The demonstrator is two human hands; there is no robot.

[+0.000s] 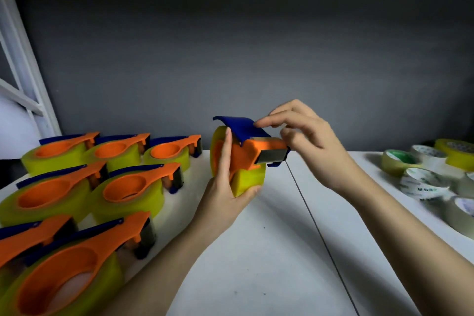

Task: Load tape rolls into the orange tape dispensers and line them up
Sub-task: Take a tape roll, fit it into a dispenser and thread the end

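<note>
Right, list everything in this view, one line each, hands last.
loaded dispensers: seven, orange with blue flaps, yellow tape inside, in rows on the left of the table.
held dispenser: one, orange with blue flap and yellow roll, lifted above the table centre.
spare tape rolls: about seven in view, yellow, clear and white-cored, at the right edge.
table: one, white, with a seam running down it.
wall: grey, behind.
frame: white, far left.
left hand: grips the held dispenser's roll from below.
right hand: fingers pinch the blue flap.
</note>
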